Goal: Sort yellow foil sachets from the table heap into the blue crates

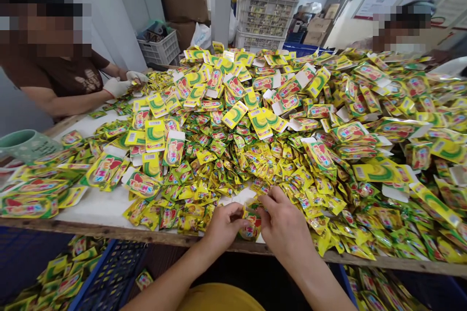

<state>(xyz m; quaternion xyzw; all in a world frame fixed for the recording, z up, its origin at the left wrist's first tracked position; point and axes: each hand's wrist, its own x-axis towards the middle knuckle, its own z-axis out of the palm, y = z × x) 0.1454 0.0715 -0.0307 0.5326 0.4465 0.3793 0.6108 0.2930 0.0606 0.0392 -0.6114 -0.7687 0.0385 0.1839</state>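
Near the front edge of the table, a small green and yellow candy box (pixel 251 226) with a fruit print stands between my hands. My left hand (pixel 224 226) pinches the box at its left side. Bent fingers of my right hand (pixel 282 221) grip its right side and upper end, where a pale flap shows. Whether a packet is under those fingers, I cannot tell. Small yellow and green candy packets (pixel 280 160) lie heaped just beyond both hands. More printed boxes (pixel 155 136), several with white flaps standing out, are piled behind and to the sides.
A co-worker's gloved hands (pixel 118 86) work at the far left; another person sits at the back right. A green mug (pixel 29 145) stands at the left. Blue crates (pixel 97 272) with filled boxes sit below the table edge (pixel 164 238). White crates (pixel 268 14) are stacked behind.
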